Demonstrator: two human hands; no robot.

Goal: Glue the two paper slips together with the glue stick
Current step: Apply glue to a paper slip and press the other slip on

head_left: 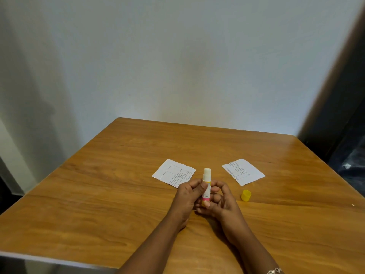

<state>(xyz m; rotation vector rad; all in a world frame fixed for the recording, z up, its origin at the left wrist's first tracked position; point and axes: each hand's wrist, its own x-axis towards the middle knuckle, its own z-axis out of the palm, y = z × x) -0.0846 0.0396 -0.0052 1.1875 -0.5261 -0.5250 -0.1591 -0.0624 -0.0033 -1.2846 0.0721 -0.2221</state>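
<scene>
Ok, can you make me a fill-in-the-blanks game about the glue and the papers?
1. The glue stick is held upright in ____ hands.
2. The yellow cap lies on the ____, off the stick.
3. The number of paper slips lying flat is ____: the left slip and the right slip.
4. The cap's colour is ____.

Missing words: both; table; two; yellow

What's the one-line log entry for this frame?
stage: glue stick uncapped, upright | left hand + right hand: both gripping it | cap: on table, right | slips: apart, unglued
</scene>
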